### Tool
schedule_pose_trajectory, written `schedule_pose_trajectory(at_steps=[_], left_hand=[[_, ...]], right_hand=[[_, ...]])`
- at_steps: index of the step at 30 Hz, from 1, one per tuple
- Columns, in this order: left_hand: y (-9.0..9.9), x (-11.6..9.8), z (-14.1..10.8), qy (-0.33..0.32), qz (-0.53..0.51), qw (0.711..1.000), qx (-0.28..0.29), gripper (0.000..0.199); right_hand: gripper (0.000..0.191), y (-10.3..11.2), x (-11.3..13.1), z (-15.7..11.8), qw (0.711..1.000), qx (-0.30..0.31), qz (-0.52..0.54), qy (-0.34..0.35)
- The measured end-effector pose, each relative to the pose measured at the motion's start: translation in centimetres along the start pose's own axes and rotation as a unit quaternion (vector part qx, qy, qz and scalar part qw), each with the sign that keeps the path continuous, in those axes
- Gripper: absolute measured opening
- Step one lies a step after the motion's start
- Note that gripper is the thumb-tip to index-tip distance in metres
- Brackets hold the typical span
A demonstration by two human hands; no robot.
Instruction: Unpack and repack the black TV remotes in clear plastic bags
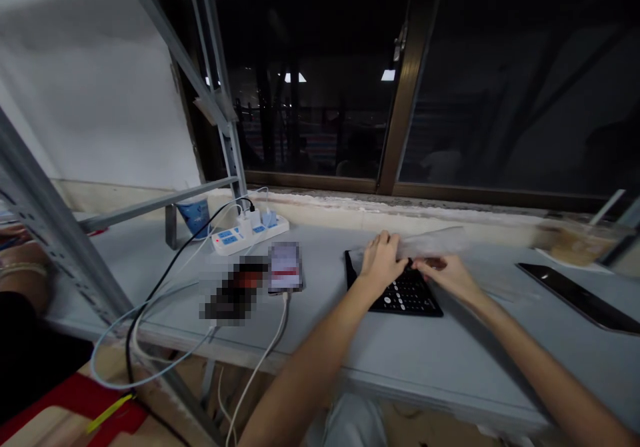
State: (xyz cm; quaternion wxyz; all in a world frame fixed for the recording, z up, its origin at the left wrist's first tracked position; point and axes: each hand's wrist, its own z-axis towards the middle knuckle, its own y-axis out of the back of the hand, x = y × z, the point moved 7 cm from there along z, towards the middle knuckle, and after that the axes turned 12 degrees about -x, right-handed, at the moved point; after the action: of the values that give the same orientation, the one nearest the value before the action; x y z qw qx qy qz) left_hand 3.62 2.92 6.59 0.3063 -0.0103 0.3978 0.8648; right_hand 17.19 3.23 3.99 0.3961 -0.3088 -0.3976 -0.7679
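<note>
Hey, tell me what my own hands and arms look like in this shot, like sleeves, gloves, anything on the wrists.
Your left hand and right hand are ungloved. No sleeve shows on the visible part of your left forearm or right forearm. I see no watch, bracelet or cable on either wrist; the fingers are too unclear to rule out rings.

White power strip [250,237] near a blue cup [190,214].
</note>
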Motion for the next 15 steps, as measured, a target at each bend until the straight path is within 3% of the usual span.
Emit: schedule_pose_trajectory(at_steps=[5,8,15], left_hand=[[0.3,-1.6,-0.6,-0.07,-0.029,0.996,-0.036,0.042],[0.5,-1.7,-0.7,-0.064,-0.036,0.997,-0.039,0.043],[-0.1,-0.3,0.0,-0.035,0.004,0.999,0.017,0.032]], right_hand=[[0.035,1.3,-0.8,0.1,0.993,-0.073,0.051,-0.074],[0.034,1.1,-1.4,0.2,0.989,-0.061,0.084,-0.105],[0.037,1.5,-2.2,0.7,0.989,-0.052,0.076,-0.112]])
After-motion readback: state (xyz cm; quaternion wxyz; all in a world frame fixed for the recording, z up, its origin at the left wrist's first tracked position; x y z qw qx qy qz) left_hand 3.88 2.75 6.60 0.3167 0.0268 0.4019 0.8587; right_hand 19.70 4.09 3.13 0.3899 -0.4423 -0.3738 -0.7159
